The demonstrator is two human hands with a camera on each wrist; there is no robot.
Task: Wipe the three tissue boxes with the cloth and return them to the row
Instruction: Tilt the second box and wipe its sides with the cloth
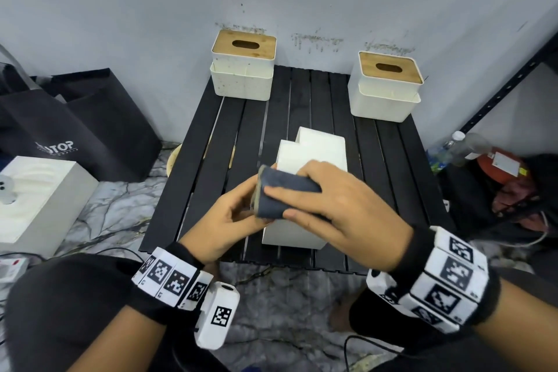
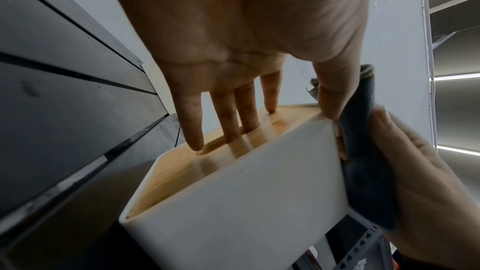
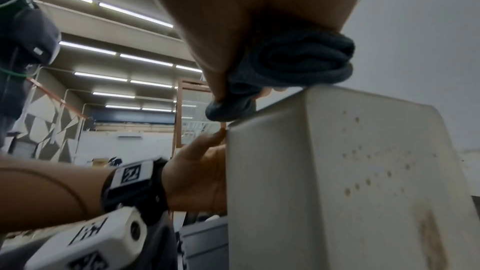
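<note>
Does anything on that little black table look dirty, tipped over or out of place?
Yes. The middle tissue box lies tipped on its side near the front, out of the row, with brownish spots on one white wall. The left hand steadies it while the right hand presses the cloth on it. The back-left box looks speckled too.

Left hand (image 1: 225, 222) against left side of gripped box: fingers (image 2: 193, 126) straight, spread flat on its wooden face, thumb at its upper edge. Right hand (image 1: 335, 214) over top of same box, palm down, fingers and thumb curled round folded dark cloth (image 1: 279, 195), pressing it onto box. Both wrists banded.
</note>
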